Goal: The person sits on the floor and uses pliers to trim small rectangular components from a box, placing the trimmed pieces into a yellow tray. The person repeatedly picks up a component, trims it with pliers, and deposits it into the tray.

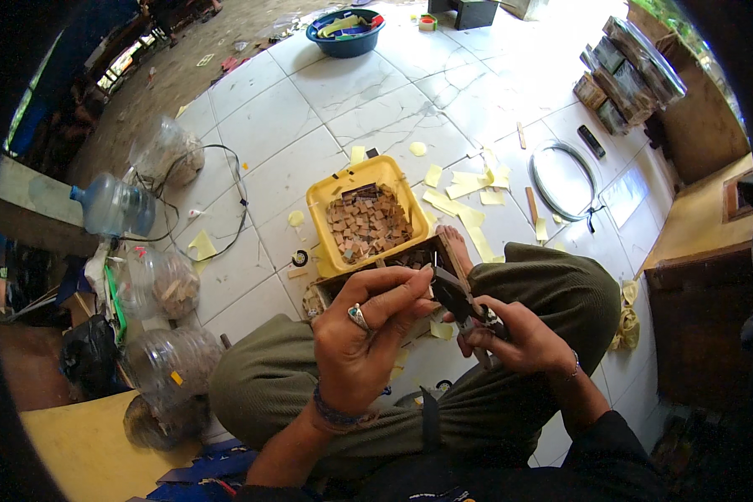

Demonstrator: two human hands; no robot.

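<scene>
- The yellow tray (320,199) sat on the tiled floor (259,125) ahead of the crossed legs, heaped with small brown tiles (366,222) — light, stiff, likely brittle at the edges.
- The right hand (523,336) was closed around the handles of dark nippers (460,299), jaws pointing toward the left fingers.
- The left hand (361,335) pinched something at its fingertips (422,280) beside the jaws — too small to make out; best held by its edges.
</scene>
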